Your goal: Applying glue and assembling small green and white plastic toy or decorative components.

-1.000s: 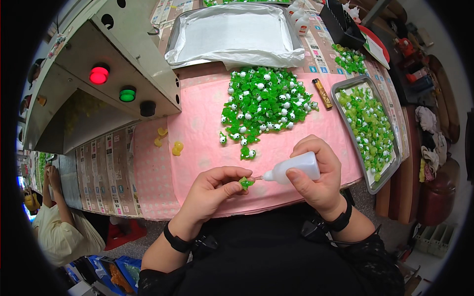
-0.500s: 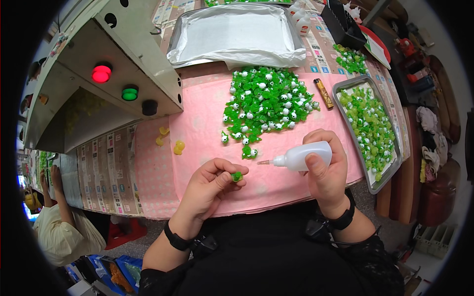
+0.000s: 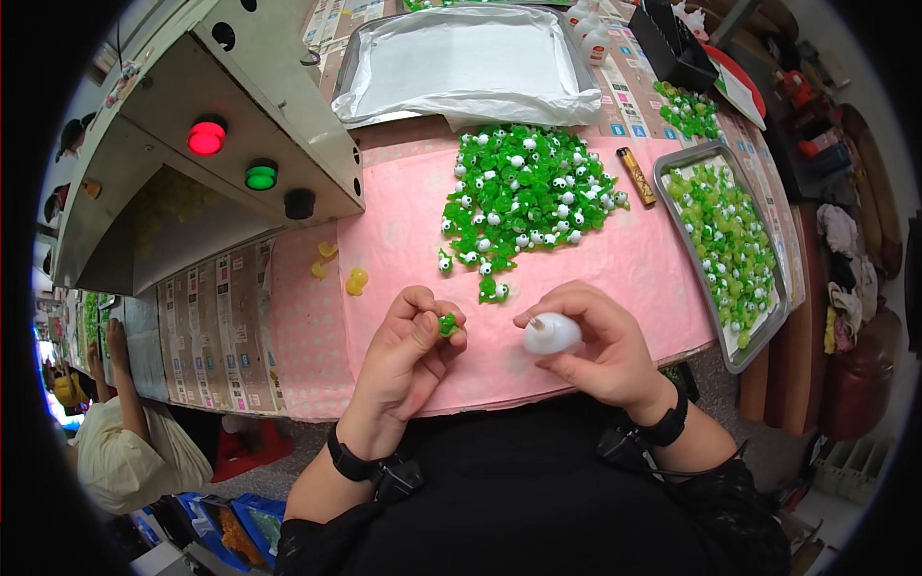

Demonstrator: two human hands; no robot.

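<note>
Between thumb and fingers, my left hand (image 3: 408,338) pinches a small green plastic piece (image 3: 448,324) above the pink sheet (image 3: 403,240). My right hand (image 3: 605,348) is wrapped round a white squeeze bottle (image 3: 555,333), whose thin nozzle points up and toward the left. The bottle and the green piece are apart. Just beyond both hands lies a pile of small green pieces with white, dark-spotted balls (image 3: 528,187). One such piece (image 3: 493,290) sits at the near edge of the pile.
A grey metal tray (image 3: 735,360) of similar green pieces stands on the right, near a brown-gold lighter (image 3: 635,177). A paper-lined tray (image 3: 461,67) is at the back. On the left stands a metal machine (image 3: 279,106) with red and green lights. Yellow pieces (image 3: 356,280) lie nearby.
My right hand has turned the bottle from lying sideways to nozzle upward and moved slightly left. My left hand has risen a little, still pinching the green piece.
</note>
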